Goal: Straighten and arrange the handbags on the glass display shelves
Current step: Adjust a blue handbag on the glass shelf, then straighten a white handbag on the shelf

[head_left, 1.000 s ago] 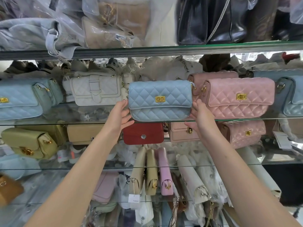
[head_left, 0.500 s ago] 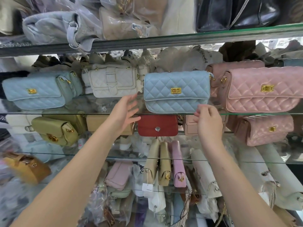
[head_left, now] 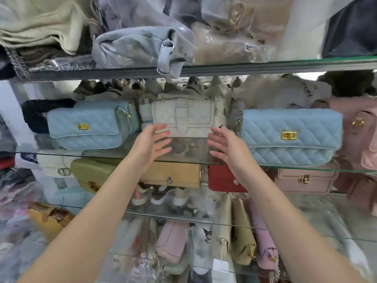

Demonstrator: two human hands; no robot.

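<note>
strap handbag [head_left: 183, 117] stands on shelf [head_left: 189, 150] between clasp handbags [head_left: 291, 137].

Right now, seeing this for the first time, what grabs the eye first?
The left hand and right hand, both open, are held out toward a white quilted handbag on the glass shelf. The left light blue handbag and the right light blue handbag, both quilted with gold clasps, flank it. A red handbag sits one level down.

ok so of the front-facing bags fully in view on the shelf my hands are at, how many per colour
light blue quilted bags: 2
cream quilted bag: 1
total: 3
pink bag at the right edge is cropped, not counted
</note>
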